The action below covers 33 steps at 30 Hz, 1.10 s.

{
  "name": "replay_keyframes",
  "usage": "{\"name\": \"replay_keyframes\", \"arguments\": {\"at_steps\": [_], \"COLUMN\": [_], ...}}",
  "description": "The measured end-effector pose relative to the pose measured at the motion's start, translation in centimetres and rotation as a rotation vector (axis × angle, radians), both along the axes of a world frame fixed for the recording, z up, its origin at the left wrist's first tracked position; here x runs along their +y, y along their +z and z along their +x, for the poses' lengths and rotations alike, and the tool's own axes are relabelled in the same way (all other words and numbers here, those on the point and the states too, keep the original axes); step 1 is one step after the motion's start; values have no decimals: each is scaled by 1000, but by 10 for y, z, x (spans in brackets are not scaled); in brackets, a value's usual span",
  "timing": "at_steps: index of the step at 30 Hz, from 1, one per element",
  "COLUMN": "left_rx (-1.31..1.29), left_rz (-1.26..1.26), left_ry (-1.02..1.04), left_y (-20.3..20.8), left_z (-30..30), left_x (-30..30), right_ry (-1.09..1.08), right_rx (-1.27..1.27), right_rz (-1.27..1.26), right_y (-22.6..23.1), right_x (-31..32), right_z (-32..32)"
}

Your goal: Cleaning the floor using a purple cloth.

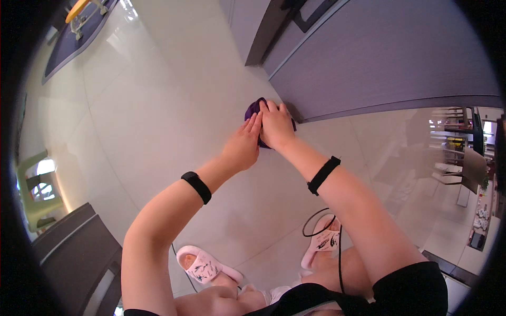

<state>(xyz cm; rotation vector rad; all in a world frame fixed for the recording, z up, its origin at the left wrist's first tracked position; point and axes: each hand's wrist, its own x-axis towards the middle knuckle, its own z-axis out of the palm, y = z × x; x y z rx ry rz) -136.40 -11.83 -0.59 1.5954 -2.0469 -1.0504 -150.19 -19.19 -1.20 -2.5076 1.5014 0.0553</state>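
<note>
A small dark purple bundle, which looks like fabric (253, 108), is in front of me by the lower corner of a grey-purple door or cabinet panel. My right hand (276, 124) is closed over its top and right side, with the fingers bent round it. Against its near left side presses my left hand (245, 142), its fingers fairly straight and close together, touching the right hand. Most of the bundle is hidden under both hands. Whether it rests on the floor or hangs above it I cannot tell.
Pale glossy floor tiles (174, 105) surround my pink slippers (203, 266). The large panel (390, 58) stands ahead right. A black cable (340, 253) hangs near my right leg. A dark grey chair or box (79, 253) is at left, a green chair (39, 192) behind it.
</note>
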Motion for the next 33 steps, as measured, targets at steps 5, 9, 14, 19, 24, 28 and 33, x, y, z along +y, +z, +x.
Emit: {"name": "replay_keyframes", "arguments": {"at_steps": [5,9,14,19,24,28,33], "left_rx": [111,70,-304,-335,-396,-489,-571], "left_rz": [21,-12,67,46,-25,-37,-43], "left_ry": [126,163,164,197,206,158,78], "left_y": [-28,-33,-24,-20,-32,-35,-21], "left_z": [-4,5,-6,-9,11,36,21], "left_x": [-11,-46,-70,-62,-91,-107,-101], "right_ry": [-46,-80,-127,181,56,-6,-1], "right_rx": [18,-41,-124,-94,35,338,220], "right_rz": [-93,-81,-7,-203,-157,96,3], "right_y": [-3,-13,-8,-6,-22,16,2], "right_x": [-8,-45,-54,-28,-69,-91,-78], "right_z": [21,38,35,17,49,86,65]}}
